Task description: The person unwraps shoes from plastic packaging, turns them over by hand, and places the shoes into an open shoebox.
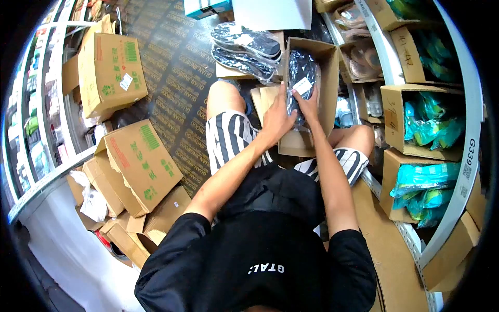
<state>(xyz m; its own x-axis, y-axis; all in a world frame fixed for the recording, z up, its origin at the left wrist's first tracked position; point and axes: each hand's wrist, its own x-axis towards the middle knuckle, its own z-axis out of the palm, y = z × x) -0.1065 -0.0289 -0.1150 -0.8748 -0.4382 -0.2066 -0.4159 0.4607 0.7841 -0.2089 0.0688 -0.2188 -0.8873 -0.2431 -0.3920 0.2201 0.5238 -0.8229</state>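
A clear plastic bag of black footwear (302, 66), probably slippers, carries a white label. It lies lengthwise in a narrow open cardboard box (326, 86) between my knees. My left hand (279, 118) closes on the bag's left side at its near end. On the other side, my right hand (309, 105) grips the bag, with the thumb beside the label. Parts of both hands' fingers are hidden by the bag and box. Just beyond my left hand, several similar bagged pairs of dark footwear (244, 44) are stacked on cardboard.
Metal shelving (465, 177) on the right holds open boxes of teal bagged goods (431, 122). Large printed cartons (117, 73) stand on the left, near another shelf (36, 119). A blue box (207, 7) and a white panel (273, 13) are at the far end.
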